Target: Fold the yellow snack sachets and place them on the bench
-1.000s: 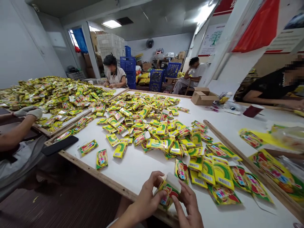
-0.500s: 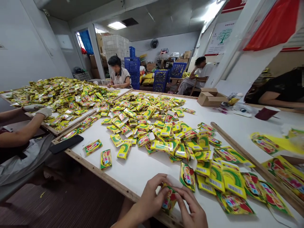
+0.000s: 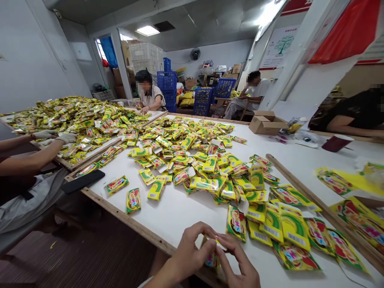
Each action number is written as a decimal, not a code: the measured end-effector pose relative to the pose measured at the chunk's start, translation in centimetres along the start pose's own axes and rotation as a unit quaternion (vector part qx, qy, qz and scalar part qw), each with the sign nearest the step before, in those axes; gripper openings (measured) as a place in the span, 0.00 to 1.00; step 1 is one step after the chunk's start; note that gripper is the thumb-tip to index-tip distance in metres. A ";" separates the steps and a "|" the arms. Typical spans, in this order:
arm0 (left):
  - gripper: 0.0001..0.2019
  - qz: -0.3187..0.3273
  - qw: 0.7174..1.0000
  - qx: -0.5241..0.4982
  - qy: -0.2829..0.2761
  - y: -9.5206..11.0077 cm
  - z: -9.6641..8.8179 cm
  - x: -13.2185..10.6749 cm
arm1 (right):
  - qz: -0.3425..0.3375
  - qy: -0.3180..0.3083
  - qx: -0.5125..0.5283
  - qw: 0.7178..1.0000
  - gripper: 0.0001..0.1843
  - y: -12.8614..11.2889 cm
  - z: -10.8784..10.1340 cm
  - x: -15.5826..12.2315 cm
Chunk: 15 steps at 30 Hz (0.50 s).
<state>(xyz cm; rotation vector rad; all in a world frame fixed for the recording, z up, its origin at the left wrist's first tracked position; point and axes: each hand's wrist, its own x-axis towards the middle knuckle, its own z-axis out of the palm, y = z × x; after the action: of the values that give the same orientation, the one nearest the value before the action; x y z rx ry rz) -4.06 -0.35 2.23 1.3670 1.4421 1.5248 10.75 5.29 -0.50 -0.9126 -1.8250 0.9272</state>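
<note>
My left hand (image 3: 190,252) grips a small yellow and green candy box (image 3: 212,261) with red fruit printed on it, over the table's near edge. At the box's upper end, the fingertips of my right hand (image 3: 240,262) pinch the white flap. Fingers of both hands cover much of the box. Just beyond them lies another candy box (image 3: 236,223), and to the right several more boxes (image 3: 297,256) overlap on the white table (image 3: 180,218). A large heap of similar boxes (image 3: 192,160) spreads across the middle.
Wooden strips (image 3: 295,190) divide the tabletop. A black phone (image 3: 84,181) rests on the left edge. At left, a co-worker's gloved hands (image 3: 67,138) touch a heap of yellow packets (image 3: 72,116). An open cardboard box (image 3: 267,123) and a dark red cup (image 3: 336,143) stand at the back right.
The white flap, raised half a second ago, is now folded down between my fingertips. My hands stay in nearly the same place. The co-worker's gloved hands at left have moved right.
</note>
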 end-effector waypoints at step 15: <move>0.08 -0.037 0.999 0.021 0.029 -0.3 0.4 0.3 | 0.023 0.032 -0.025 0.999 0.16 -0.8 0.7 0.4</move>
<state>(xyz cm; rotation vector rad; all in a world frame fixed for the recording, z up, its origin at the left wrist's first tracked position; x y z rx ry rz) -3.80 0.17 1.94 1.2896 1.5517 1.5056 9.78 5.15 0.10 -1.0077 -1.7850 0.8747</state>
